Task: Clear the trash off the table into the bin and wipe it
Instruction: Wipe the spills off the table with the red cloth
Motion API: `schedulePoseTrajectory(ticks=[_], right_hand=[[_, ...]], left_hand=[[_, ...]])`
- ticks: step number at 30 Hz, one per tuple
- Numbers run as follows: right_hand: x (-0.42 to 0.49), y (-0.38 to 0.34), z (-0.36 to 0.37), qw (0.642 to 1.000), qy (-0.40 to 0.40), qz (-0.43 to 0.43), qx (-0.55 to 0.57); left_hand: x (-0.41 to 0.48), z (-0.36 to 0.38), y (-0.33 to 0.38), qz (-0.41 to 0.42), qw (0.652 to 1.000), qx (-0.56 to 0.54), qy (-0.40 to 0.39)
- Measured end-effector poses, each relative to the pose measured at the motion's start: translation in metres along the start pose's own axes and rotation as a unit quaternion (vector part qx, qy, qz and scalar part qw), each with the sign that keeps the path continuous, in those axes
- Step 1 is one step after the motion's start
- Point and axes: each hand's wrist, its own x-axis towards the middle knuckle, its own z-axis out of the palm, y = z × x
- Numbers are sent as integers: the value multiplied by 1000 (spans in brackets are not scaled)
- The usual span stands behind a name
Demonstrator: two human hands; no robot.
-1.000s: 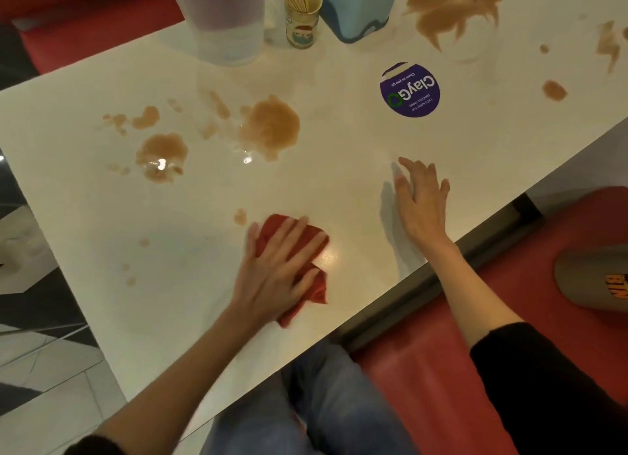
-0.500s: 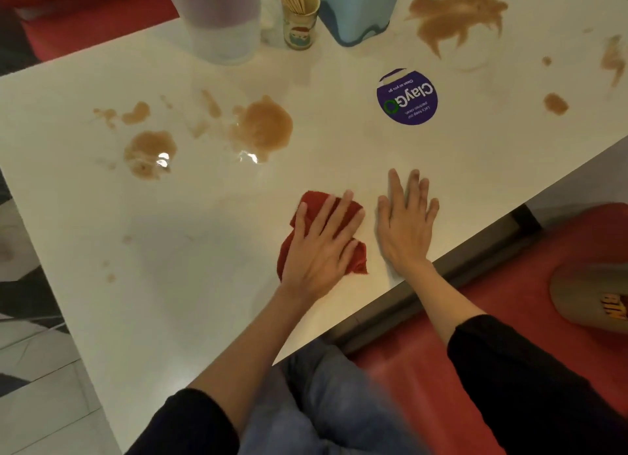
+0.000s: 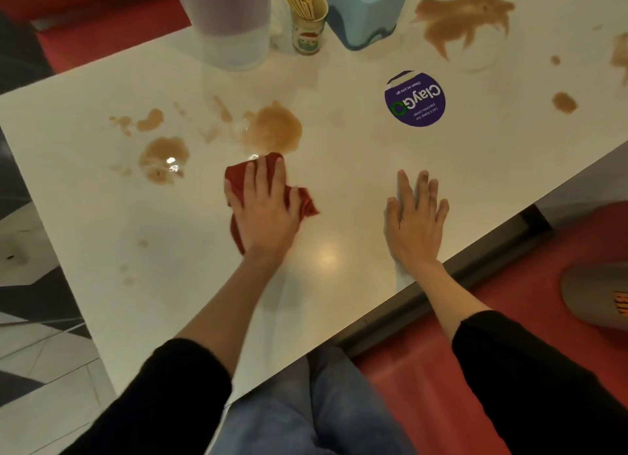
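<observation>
The left hand [image 3: 263,213] presses flat on a crumpled red cloth [image 3: 237,176], its fingers [image 3: 251,179] straight and slightly apart, with the cloth poking out on both sides of them. Just beyond the fingertips, a brown spill [image 3: 273,128] meets the cloth's far edge. The right hand [image 3: 413,223] lies flat on the white table [image 3: 339,155], fingers spread and holding nothing. A purple sticker [image 3: 414,98] lies well beyond them.

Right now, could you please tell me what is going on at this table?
A person is wiping the white table with a crumpled red cloth, pressed flat under the left hand at the near edge of a large brown puddle. The right hand rests flat on the table nearby. Several brown spills are not yet wiped, including a big smear at the far right.
</observation>
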Motion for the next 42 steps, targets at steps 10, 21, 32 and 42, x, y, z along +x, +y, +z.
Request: schedulePoseTrajectory(ticks=[10,21,32,42], right_hand=[[1,0,0,1000,2,6,7],[0,-3,1,1000,3,7,-9],[1,2,-1,1000,-18,-5,17],[21,40,-38,960,7,-53,275]], left_hand=[[-69,-4,-33,408,910,-3,-80],[6,5,22,146,989,22,-5],[-40,13,27,402,912,0,-79],[30,16,99,9,1000,-19,13]])
